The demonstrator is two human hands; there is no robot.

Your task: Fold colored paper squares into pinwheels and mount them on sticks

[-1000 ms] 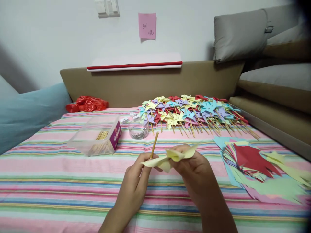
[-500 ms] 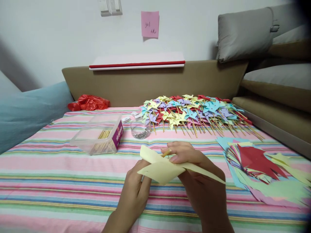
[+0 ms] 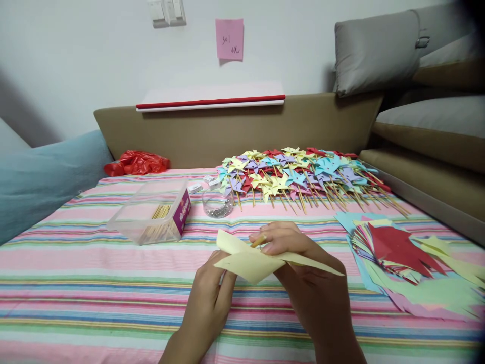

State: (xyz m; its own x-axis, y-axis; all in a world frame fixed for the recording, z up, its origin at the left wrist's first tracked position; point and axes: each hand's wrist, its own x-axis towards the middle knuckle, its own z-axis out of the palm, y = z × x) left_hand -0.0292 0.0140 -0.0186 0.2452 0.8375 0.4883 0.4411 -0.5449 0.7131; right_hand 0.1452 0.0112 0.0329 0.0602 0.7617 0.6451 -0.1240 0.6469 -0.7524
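Observation:
A pale yellow paper pinwheel (image 3: 252, 266) is held up in front of me between both hands. My left hand (image 3: 212, 288) is closed under its left side, most of its fingertips hidden behind the paper. From the right, my right hand (image 3: 303, 258) pinches the pinwheel near its centre, thumb and fingers bent over it. The tip of a wooden stick (image 3: 258, 241) pokes out by the right fingertips, with a thin pin just under it. The rest of the stick is hidden by the paper and hands.
A clear plastic box (image 3: 147, 217) of short sticks and a round tub of metal pins (image 3: 219, 206) stand at left. Finished pinwheels (image 3: 299, 174) lie piled at the back. Cut paper sheets (image 3: 401, 250) are stacked at right on the striped cloth (image 3: 113, 303).
The view has shifted slightly. Both hands keep their hold on the pinwheel, whose blades now look a little flatter and more tilted away.

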